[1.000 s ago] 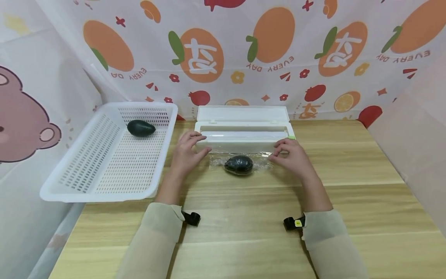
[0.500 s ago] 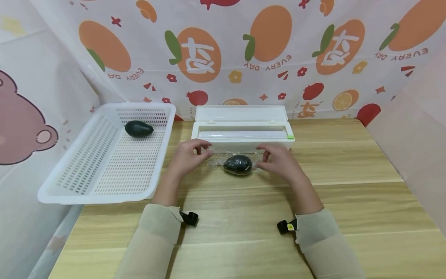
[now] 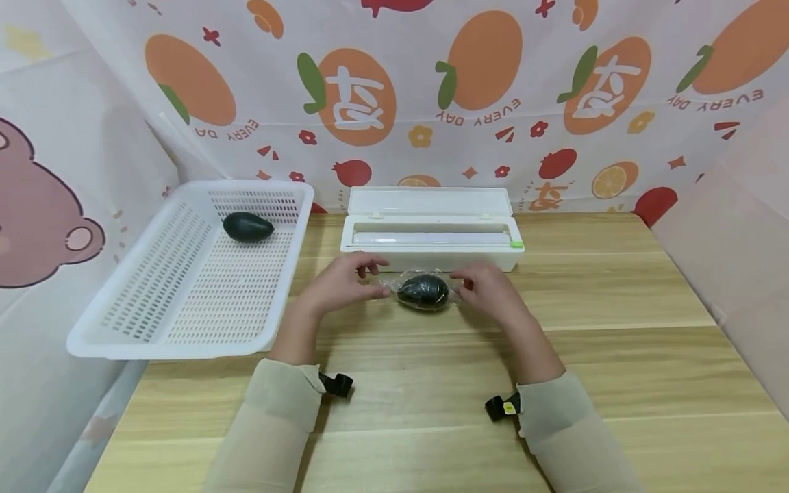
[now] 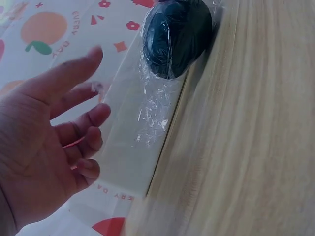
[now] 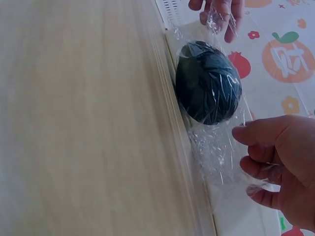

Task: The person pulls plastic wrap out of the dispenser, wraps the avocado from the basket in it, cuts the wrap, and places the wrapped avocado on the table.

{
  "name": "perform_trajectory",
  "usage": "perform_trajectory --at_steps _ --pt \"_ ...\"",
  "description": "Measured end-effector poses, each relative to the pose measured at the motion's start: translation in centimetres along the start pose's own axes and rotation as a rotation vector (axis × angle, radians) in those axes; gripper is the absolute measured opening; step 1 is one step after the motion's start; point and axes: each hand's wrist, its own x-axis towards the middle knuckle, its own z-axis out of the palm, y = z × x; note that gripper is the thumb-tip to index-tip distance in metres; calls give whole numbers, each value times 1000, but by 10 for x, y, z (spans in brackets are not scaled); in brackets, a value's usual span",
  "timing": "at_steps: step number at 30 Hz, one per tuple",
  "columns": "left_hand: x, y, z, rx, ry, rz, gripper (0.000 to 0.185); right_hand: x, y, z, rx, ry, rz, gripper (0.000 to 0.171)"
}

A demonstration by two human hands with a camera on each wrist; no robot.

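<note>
Wrapped avocado (image 3: 422, 292) lies on the wooden table (image 3: 616, 356) just in front of the white film dispenser box (image 3: 431, 236), and I see clear cling film (image 5: 216, 152) drawn over its dark skin, with crumpled loose tails running out to either side. On my right wrist view the film clings tight over the fruit (image 5: 208, 88) and bunches into a wrinkled tail toward my right hand (image 5: 280, 167), whose fingers curl in around that tail; I read this as a pinch on the film, though the exact contact is partly hidden by the plastic. From the head view the right hand (image 3: 490, 294) sits just beside the avocado's right end. My left hand (image 3: 342, 282) sits just beside the left end, and the left wrist view shows it (image 4: 47, 147) with fingers spread and only loosely bent, close to the film's loose edge (image 4: 152, 118) but apart from the fruit (image 4: 177, 37); I cannot tell from that view whether any fingertip touches the film. The dispenser box stands with its lid tipped back, a small green tab (image 3: 515, 244) at its right end. Well to the left rests a white perforated basket (image 3: 154, 329), and a second, bare avocado (image 3: 248, 226) lies in its far part. A fruit-printed cloth (image 3: 481, 103) hangs behind the table.
</note>
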Motion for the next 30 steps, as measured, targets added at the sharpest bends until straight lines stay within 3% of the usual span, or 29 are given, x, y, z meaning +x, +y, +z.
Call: perform_trajectory --at_steps 4,10,20,27,30 --pt "-1 2 3 13 -69 -1 74 0 -4 0 16 28 46 12" --pt "-1 1 6 9 -131 0 93 0 -5 0 85 60 108 9" --pt "6 1 13 8 -122 54 74 -2 -8 -1 124 -32 57 39" --pt "7 15 22 -39 -155 21 77 -1 -10 2 165 -31 58 34" --pt "9 23 31 -15 -163 27 79 -1 -11 2 177 -38 57 32"
